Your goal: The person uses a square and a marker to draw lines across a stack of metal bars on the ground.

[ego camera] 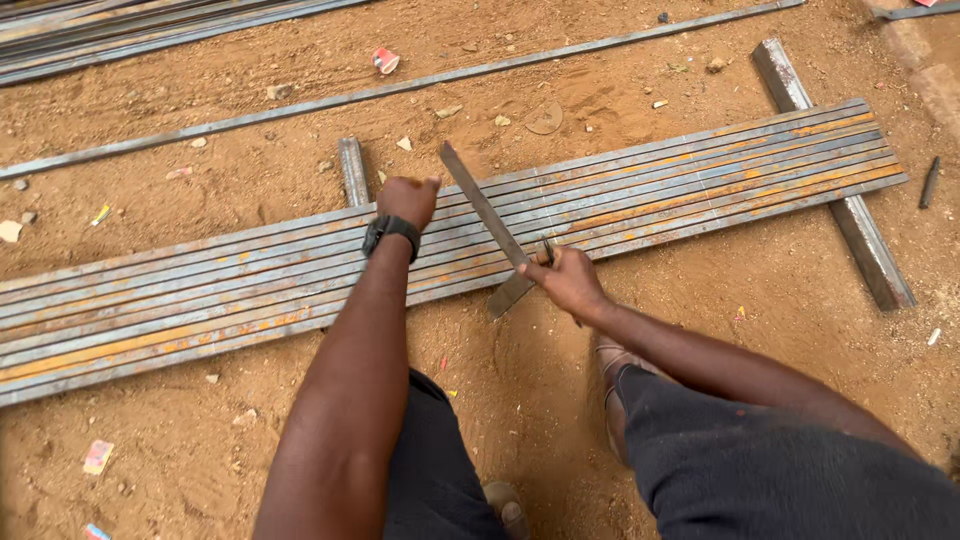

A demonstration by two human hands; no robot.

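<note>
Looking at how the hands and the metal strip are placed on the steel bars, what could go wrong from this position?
1. The left hand presses on the row of long rusty grey steel bars close to the flat grey metal strip; if the strip slips sideways, its edge might hit the fingers.
2. The right hand holds the strip by its near end, where it overhangs the bars, so it may pivot off line.
3. The bars lie on loose sandy ground over grey steel cross pieces and may shift.

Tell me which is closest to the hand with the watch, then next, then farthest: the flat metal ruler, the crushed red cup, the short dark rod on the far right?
From the left hand:
1. Flat metal ruler, just to its right, lying across the bars.
2. Crushed red cup, beyond it on the dirt.
3. Short dark rod, far right edge.
</note>
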